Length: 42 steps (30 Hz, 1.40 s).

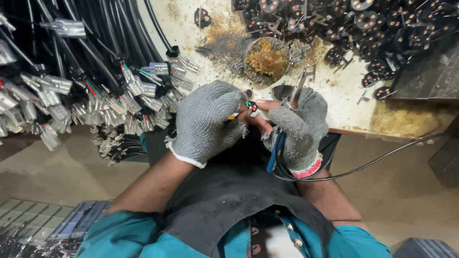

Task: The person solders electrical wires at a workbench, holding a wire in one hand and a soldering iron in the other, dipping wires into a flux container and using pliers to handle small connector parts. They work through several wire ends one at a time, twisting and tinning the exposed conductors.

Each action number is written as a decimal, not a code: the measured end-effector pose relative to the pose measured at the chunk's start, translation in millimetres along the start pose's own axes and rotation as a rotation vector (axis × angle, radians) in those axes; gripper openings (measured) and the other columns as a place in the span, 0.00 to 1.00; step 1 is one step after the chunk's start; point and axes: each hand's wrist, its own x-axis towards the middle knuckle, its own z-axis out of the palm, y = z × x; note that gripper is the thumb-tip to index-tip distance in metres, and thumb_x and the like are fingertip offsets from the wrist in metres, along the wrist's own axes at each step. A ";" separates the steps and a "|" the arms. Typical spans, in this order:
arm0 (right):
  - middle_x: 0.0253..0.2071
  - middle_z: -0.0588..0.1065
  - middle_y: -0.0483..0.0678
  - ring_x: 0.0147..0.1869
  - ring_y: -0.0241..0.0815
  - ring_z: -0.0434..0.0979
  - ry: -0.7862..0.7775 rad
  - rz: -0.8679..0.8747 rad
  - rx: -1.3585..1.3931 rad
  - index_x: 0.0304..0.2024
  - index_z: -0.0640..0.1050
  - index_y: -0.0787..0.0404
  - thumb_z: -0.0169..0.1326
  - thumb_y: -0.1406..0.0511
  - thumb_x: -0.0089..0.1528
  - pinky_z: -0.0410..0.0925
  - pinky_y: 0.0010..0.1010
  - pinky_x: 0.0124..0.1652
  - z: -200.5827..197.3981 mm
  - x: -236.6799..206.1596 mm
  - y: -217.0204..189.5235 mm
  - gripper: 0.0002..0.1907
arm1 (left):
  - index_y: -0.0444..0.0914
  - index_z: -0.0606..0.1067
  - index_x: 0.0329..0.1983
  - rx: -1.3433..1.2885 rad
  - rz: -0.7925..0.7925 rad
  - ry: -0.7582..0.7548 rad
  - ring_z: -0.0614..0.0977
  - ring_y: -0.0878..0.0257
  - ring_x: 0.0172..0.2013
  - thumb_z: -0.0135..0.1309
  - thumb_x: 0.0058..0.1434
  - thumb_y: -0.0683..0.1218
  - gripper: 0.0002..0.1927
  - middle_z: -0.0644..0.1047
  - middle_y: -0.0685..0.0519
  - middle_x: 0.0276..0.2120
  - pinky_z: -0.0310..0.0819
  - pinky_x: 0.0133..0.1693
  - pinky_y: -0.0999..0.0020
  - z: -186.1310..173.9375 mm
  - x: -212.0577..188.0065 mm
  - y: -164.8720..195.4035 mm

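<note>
My left hand (209, 122), in a grey knit glove, is closed around a cable end whose red, green and yellow wires (250, 106) poke out at the fingertips. My right hand (296, 129), in a fingerless grey glove, grips a soldering iron (297, 89) with a blue handle and black cord; its metal tip points up and away, close beside the wire ends. Bare fingertips of the right hand touch the wires. Both hands meet above my lap, at the edge of a stained white bench (342, 91).
A large bundle of black cables with clear terminal sleeves (91, 91) hangs at the left. A round tin of amber flux (266, 58) sits on the bench just beyond the hands. A heap of black round connector parts (373, 24) fills the top right. The iron's cord (382, 160) trails right.
</note>
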 end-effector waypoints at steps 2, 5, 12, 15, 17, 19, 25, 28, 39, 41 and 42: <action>0.43 0.82 0.44 0.49 0.50 0.81 0.015 0.010 0.118 0.47 0.83 0.54 0.69 0.66 0.64 0.69 0.37 0.48 0.3 -1.5 0.7 0.10 | 0.42 0.75 0.36 0.012 -0.006 0.010 0.81 0.49 0.40 0.67 0.49 0.44 0.14 0.78 0.50 0.38 0.75 0.40 0.56 1.2 0.0 0.4; 0.42 0.82 0.47 0.48 0.54 0.79 0.018 -0.037 0.013 0.46 0.83 0.54 0.71 0.64 0.60 0.67 0.42 0.50 0.8 -2.7 1.4 0.13 | 0.43 0.75 0.35 0.055 0.008 0.020 0.81 0.50 0.40 0.67 0.50 0.44 0.13 0.78 0.50 0.38 0.75 0.40 0.56 2.6 -0.4 0.4; 0.45 0.82 0.49 0.50 0.54 0.77 -0.037 0.006 -0.020 0.49 0.84 0.55 0.66 0.55 0.61 0.68 0.44 0.51 -12.6 5.7 -10.8 0.18 | 0.42 0.75 0.35 0.104 0.045 0.036 0.81 0.50 0.40 0.67 0.51 0.44 0.13 0.78 0.50 0.39 0.76 0.41 0.56 4.7 1.5 -0.3; 0.46 0.80 0.52 0.51 0.52 0.77 -0.126 0.011 0.154 0.50 0.80 0.58 0.58 0.45 0.60 0.68 0.42 0.50 -37.2 -0.8 -5.6 0.28 | 0.41 0.75 0.36 0.103 0.040 0.041 0.81 0.50 0.40 0.67 0.53 0.44 0.12 0.78 0.49 0.40 0.76 0.40 0.56 3.6 2.2 0.8; 0.41 0.80 0.49 0.45 0.48 0.77 -0.123 -0.065 0.243 0.43 0.76 0.57 0.54 0.42 0.63 0.66 0.39 0.44 -43.0 -9.1 3.6 0.27 | 0.41 0.75 0.36 0.087 0.047 0.038 0.81 0.49 0.41 0.67 0.51 0.45 0.14 0.78 0.49 0.40 0.76 0.41 0.56 1.9 2.1 1.0; 0.37 0.76 0.50 0.42 0.52 0.76 -0.193 -0.082 0.121 0.45 0.78 0.58 0.55 0.47 0.63 0.67 0.41 0.43 -39.1 -19.9 12.5 0.23 | 0.41 0.75 0.37 0.079 0.051 0.036 0.81 0.50 0.41 0.66 0.50 0.45 0.14 0.78 0.49 0.40 0.76 0.40 0.56 1.3 2.8 0.7; 0.29 0.74 0.48 0.34 0.53 0.75 -0.056 -0.239 0.121 0.39 0.81 0.59 0.60 0.60 0.65 0.67 0.45 0.38 -12.8 -34.1 30.7 0.09 | 0.42 0.75 0.35 0.077 0.038 0.014 0.82 0.50 0.40 0.66 0.50 0.46 0.13 0.78 0.50 0.40 0.76 0.39 0.56 0.4 3.4 0.5; 0.30 0.74 0.48 0.35 0.53 0.77 -0.012 -0.215 0.106 0.38 0.82 0.59 0.58 0.61 0.63 0.68 0.45 0.40 -8.4 -35.7 27.5 0.09 | 0.42 0.76 0.37 0.103 0.036 0.029 0.82 0.50 0.39 0.65 0.52 0.46 0.12 0.78 0.50 0.40 0.76 0.39 0.56 0.1 3.8 1.8; 0.22 0.76 0.38 0.24 0.42 0.75 -0.470 -0.224 0.030 0.35 0.81 0.45 0.66 0.63 0.52 0.63 0.39 0.27 -0.6 -54.9 57.4 0.10 | 0.41 0.77 0.44 0.126 0.034 0.049 0.82 0.50 0.40 0.64 0.55 0.46 0.14 0.78 0.50 0.42 0.77 0.39 0.57 1.8 3.5 2.1; 0.18 0.72 0.41 0.20 0.48 0.71 -0.296 -0.370 -0.069 0.34 0.81 0.45 0.68 0.63 0.45 0.60 0.42 0.23 2.4 -58.8 61.0 0.15 | 0.41 0.77 0.42 0.123 0.027 0.028 0.82 0.51 0.39 0.65 0.55 0.46 0.13 0.78 0.50 0.42 0.77 0.38 0.57 2.4 4.0 1.3; 0.19 0.73 0.41 0.22 0.48 0.73 -0.282 -0.371 -0.033 0.37 0.81 0.47 0.68 0.63 0.46 0.61 0.42 0.24 2.6 -60.6 61.3 0.16 | 0.41 0.77 0.42 0.120 0.020 0.015 0.82 0.51 0.38 0.65 0.54 0.46 0.13 0.79 0.50 0.41 0.76 0.38 0.57 2.3 3.8 1.4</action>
